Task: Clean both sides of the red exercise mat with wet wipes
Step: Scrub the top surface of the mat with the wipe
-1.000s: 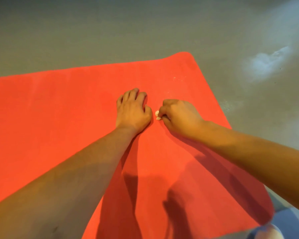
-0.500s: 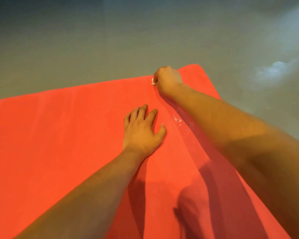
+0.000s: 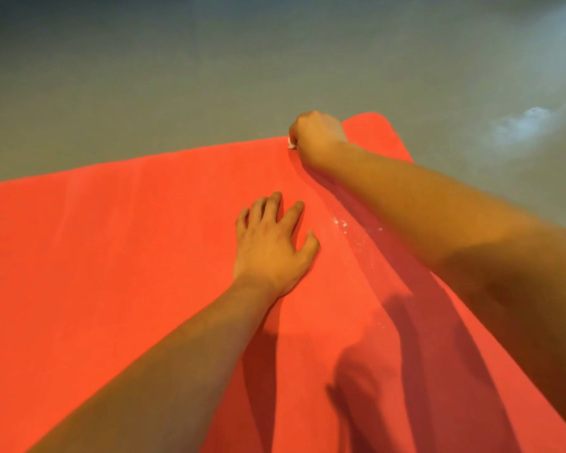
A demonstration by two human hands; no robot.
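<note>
The red exercise mat lies flat on the floor and fills the lower part of the view. My left hand rests on the mat near its middle, fingers spread and pressing down. My right hand is stretched out to the mat's far edge, close to the far right corner, fingers curled round a small white wet wipe. Only a bit of the wipe sticks out at the left of the fist. A damp streak with small white crumbs runs along the mat under my right forearm.
Bare grey floor surrounds the mat on the far side and the right. A pale whitish smear marks the floor at the right.
My right hand has slid with the wipe from beside my left hand out to the mat's far edge, leaving a damp streak. My left hand has stayed pressed on the mat.
</note>
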